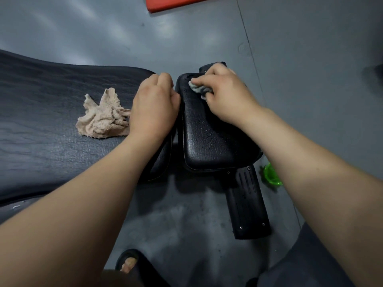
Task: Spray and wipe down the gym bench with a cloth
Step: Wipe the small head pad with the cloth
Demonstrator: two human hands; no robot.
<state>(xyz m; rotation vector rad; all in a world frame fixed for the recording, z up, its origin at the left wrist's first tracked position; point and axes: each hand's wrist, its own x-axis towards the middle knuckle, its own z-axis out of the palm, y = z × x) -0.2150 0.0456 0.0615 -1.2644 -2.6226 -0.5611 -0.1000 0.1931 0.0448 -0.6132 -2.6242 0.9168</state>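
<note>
The black gym bench has a long back pad on the left and a small seat pad in the middle, dotted with spray droplets. My right hand presses a grey cloth against the far end of the seat pad. My left hand grips the left edge of that seat pad, fingers curled into the gap between the two pads. A crumpled beige cloth lies loose on the back pad, just left of my left hand.
A black bench frame foot sticks out toward me below the seat pad. Something green, partly hidden by my right forearm, sits on the grey floor. A red mat lies at the top. My sandalled foot is at the bottom.
</note>
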